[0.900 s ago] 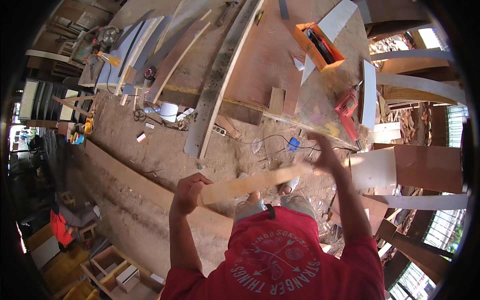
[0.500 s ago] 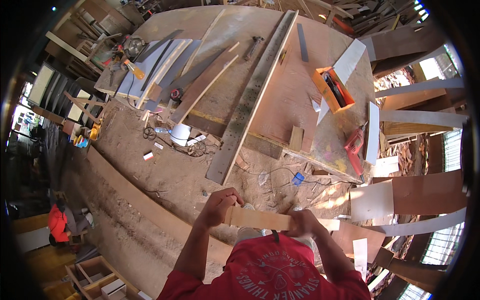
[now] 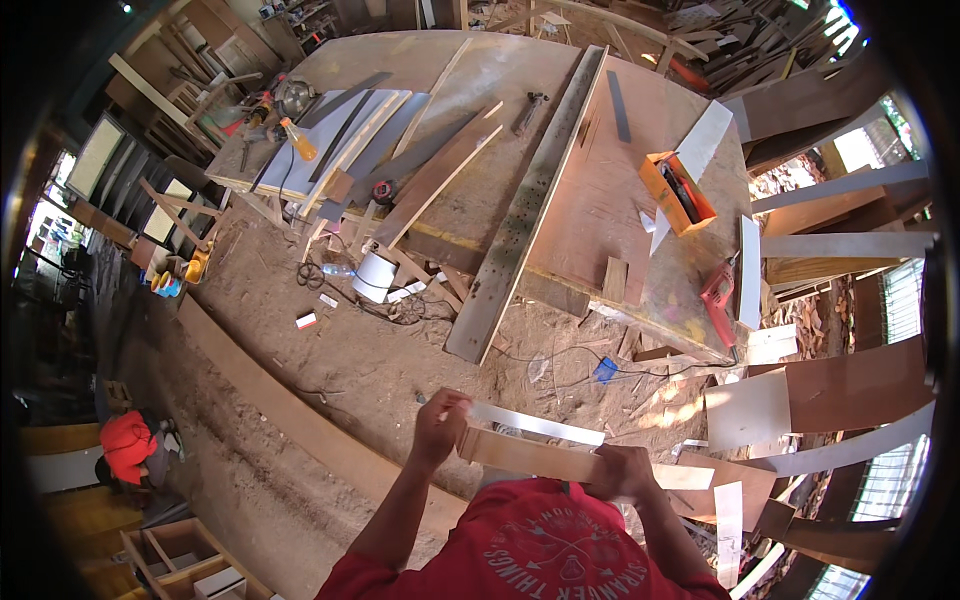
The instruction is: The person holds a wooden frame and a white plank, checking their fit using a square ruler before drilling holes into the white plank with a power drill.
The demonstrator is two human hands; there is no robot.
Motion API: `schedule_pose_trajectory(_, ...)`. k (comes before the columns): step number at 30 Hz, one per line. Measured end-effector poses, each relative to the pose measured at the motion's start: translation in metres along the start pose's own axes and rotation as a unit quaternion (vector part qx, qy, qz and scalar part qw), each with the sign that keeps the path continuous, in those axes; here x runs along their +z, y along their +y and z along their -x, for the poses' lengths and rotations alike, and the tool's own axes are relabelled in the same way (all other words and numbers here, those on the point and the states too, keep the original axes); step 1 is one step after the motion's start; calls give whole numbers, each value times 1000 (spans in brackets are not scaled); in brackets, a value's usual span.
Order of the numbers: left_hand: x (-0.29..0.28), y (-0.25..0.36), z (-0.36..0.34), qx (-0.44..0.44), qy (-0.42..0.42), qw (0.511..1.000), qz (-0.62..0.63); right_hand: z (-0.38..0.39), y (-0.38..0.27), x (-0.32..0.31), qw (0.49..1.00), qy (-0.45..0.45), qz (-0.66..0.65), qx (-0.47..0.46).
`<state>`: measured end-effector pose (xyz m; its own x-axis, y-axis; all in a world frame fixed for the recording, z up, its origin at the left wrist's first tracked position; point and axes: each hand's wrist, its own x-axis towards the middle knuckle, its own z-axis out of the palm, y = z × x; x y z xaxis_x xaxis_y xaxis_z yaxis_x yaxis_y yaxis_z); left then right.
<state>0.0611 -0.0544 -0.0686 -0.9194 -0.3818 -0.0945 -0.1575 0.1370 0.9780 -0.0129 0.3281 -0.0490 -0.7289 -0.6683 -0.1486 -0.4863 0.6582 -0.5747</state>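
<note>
My left hand (image 3: 438,425) is closed around the left end of a pale wooden board (image 3: 530,456) held level in front of my waist. Further along, my right hand (image 3: 622,472) grips the same board, which sticks out past it to the right. Just beyond this board runs a narrow white strip (image 3: 538,424), its ends close to both hands. A gap shows between strip and board; whether they are joined is hidden by my hands.
Ahead stands a large worktable (image 3: 400,60) bearing a long dark plank (image 3: 530,200), an orange toolbox (image 3: 680,195), a red power drill (image 3: 718,300) and a hammer (image 3: 530,113). Cords and offcuts litter the sandy floor. A person in red (image 3: 128,447) crouches at left; panels line the right.
The board has tilted and shifted slightly right and down in view, so the white strip beyond it now shows. My left hand's wrist has turned upward. The person at left bends lower.
</note>
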Motion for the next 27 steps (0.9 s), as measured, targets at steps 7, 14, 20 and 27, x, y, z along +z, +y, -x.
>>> schedule_pose_trajectory(7, -87, -110, 84, -436, 117, 878, 157, 12, -58, 40, 998, -52, 24, -28)
schedule_pose_trajectory(14, -113, -51, 178, -308, 91, 914, 247, 42, -110, 83, 989, -103, 0, -110)
schedule_pose_trajectory(20, -158, -44, 274, -301, 206, 888, 278, 62, -150, 107, 968, -165, -24, -188)
schedule_pose_trajectory(27, -253, 44, 422, -178, 351, 889, 236, 54, -254, 127, 887, -249, -107, -373)
